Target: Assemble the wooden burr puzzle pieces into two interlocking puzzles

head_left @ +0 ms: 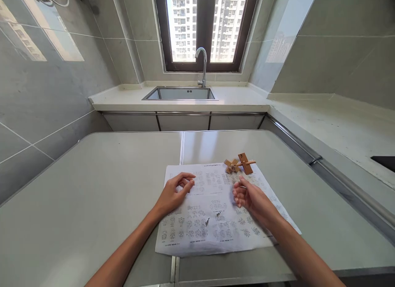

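A white instruction sheet [212, 221] printed with many small diagrams lies flat on the grey table [92, 188]. A wooden puzzle [240, 164] of crossed blocks and a thin stick rests on the sheet's far right corner. My left hand [174, 194] hovers over the sheet's left part, fingers loosely curled and apart, holding nothing. Over the sheet's right part, my right hand [248, 196] has its fingers half curled and holds nothing. It is a short way in front of the puzzle and does not touch it.
Behind the table runs a white counter [234, 98] with a steel sink [180, 93] and a curved tap [202, 67] under a window. A second counter [336, 122] runs along the right, with a dark hob corner [384, 161]. Tiled wall stands at left.
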Motion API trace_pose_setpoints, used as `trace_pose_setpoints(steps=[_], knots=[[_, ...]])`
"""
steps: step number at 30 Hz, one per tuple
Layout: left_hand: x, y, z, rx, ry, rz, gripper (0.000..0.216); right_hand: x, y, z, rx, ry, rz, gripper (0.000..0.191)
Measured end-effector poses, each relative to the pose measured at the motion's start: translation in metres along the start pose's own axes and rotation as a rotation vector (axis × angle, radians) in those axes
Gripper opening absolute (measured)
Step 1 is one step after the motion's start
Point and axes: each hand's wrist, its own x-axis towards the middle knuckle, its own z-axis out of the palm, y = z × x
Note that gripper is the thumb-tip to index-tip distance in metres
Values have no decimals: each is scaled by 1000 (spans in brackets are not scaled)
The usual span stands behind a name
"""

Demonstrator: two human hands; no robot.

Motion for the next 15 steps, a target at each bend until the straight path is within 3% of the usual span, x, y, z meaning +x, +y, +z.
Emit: trace_pose_setpoints(steps=[6,11,15], knots=[[-28,-1,-32,149,107,-28,40,-57,27,-5,-490,-38,-192,53],[-72,7,-36,264,-82,-55,42,-80,47,-8,-645,-12,-249,50],[-95,3,-29,309,-79,-114,44,-83,56,-8,-732,28,-322,50]])
